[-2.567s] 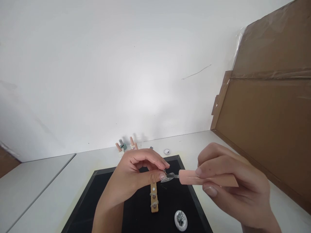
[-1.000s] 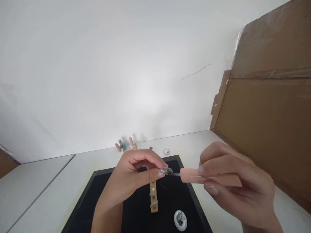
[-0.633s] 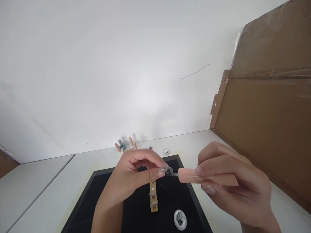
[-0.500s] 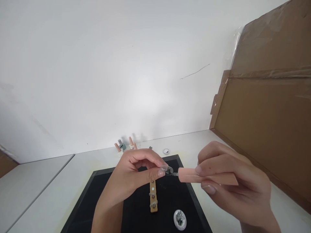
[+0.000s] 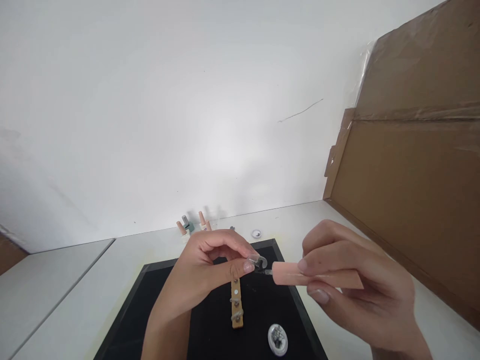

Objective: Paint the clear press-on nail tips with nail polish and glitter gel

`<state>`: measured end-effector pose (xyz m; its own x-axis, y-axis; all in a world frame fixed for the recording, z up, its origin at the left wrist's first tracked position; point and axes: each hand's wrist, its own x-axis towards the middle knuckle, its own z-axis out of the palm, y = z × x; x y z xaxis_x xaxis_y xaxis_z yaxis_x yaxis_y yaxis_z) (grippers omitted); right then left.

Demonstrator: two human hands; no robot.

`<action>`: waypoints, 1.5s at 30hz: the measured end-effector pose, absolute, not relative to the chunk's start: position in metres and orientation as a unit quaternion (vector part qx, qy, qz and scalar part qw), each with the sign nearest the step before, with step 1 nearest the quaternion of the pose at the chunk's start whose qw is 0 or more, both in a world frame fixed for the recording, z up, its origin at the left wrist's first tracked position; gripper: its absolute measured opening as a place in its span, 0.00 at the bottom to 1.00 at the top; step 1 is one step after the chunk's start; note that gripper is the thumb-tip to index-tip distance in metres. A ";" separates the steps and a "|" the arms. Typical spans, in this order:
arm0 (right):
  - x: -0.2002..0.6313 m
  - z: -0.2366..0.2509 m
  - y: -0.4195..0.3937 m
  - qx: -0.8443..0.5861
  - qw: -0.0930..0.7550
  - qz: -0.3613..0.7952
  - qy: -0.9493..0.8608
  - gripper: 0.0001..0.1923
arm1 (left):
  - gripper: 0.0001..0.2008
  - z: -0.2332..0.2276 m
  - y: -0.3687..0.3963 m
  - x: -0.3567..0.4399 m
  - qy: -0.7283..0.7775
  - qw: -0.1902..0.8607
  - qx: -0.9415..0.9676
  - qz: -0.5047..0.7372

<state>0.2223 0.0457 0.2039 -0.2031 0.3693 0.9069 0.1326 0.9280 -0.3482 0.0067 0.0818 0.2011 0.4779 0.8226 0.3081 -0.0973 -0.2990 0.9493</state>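
My left hand pinches a small clear curved piece, which looks like a false nail, between thumb and index finger. Peach-coloured and long, the cap of a nail polish brush lies in the closed fingers of my right hand. Its short bristle end points left at the clear piece's lower edge; I cannot tell whether they touch. Below my left fingers, a narrow wooden strip carries several round studs and two clear pieces. A white oval dish with dark and silvery contents sits to its right.
A black mat with a grey border lies under my hands on the white table. Several nail polish bottles stand by the wall, near a small round white dish. Cardboard rises along the right side.
My right hand and the brush have shifted slightly left and down, so the bristles sit lower against the clear piece. My left hand has stayed almost still.
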 end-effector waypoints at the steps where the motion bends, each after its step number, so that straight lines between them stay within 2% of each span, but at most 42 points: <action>1: 0.223 0.203 0.046 -0.165 0.612 0.095 -0.768 0.05 | 0.01 0.201 0.082 0.006 0.268 0.526 0.679 0.436; 12: 0.226 0.200 0.044 -0.176 0.625 0.066 -0.758 0.12 | 0.03 0.197 0.083 -0.003 0.245 0.539 0.675 0.441; 32: 0.223 0.201 0.044 -0.161 0.617 0.073 -0.767 0.03 | 0.05 0.198 0.085 0.003 0.243 0.541 0.683 0.427; 45: 0.223 0.202 0.044 -0.165 0.607 0.083 -0.773 0.03 | 0.05 0.199 0.084 0.003 0.246 0.531 0.690 0.427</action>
<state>0.2233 0.0437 0.2018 -0.2094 0.3557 0.9108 0.1553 0.9318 -0.3282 0.0032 0.0843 0.1985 0.5141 0.7928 0.3274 -0.1133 -0.3156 0.9421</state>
